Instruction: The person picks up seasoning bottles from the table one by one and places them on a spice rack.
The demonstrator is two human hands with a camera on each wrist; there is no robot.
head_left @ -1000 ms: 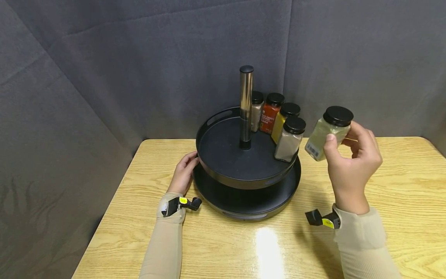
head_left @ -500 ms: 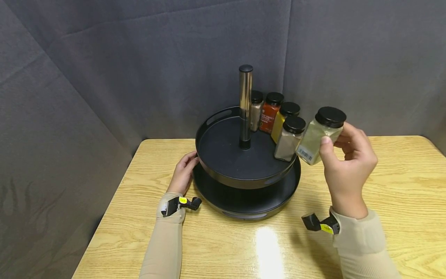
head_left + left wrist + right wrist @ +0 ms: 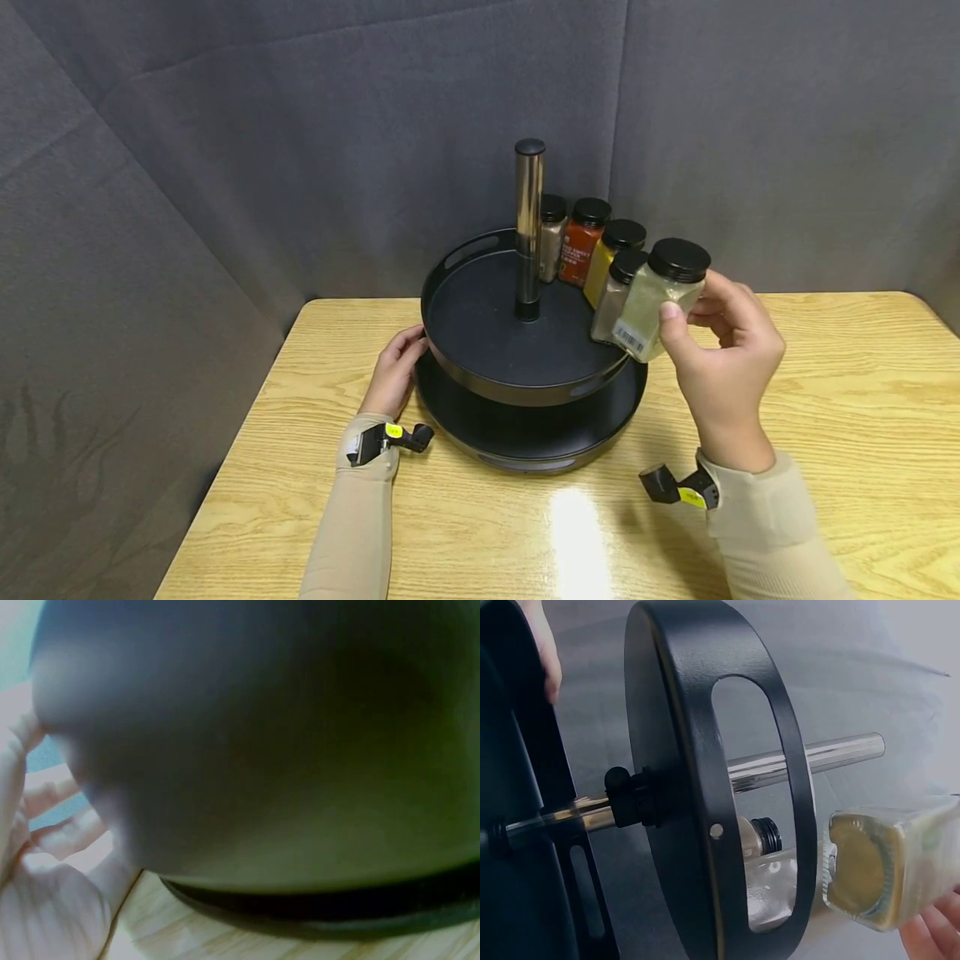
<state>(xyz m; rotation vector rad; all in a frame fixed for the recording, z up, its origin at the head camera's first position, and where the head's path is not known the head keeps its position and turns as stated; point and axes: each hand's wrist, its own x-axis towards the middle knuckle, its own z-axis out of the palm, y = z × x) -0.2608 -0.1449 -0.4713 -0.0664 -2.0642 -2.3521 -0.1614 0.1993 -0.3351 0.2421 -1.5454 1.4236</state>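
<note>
My right hand point(image 3: 731, 358) holds a square spice jar point(image 3: 648, 312) of pale green powder with a black lid, thumb in front and fingers behind. The jar is tilted at the right rim of the upper tray point(image 3: 510, 367) of a black two-tier turntable, overlapping a greyish-beige spice jar point(image 3: 609, 312). In the right wrist view, the held jar's base point(image 3: 862, 866) faces the handle slot of the upper tray's rim. My left hand point(image 3: 393, 371) grips the turntable's left side at the lower tray point(image 3: 525, 442); some of its fingers are partly hidden.
On the upper tray's right side also stand a yellow jar point(image 3: 600, 267), a red jar point(image 3: 577, 250) and a light brown jar point(image 3: 551, 246). A shiny metal post point(image 3: 529, 225) rises from the middle. Grey fabric point(image 3: 360, 167) hangs behind the wooden table point(image 3: 300, 417).
My right hand has carried the pale green spice jar leftward and slightly down, to the upper tray's right rim, now covering part of the greyish-beige jar. My left hand stays put.
</note>
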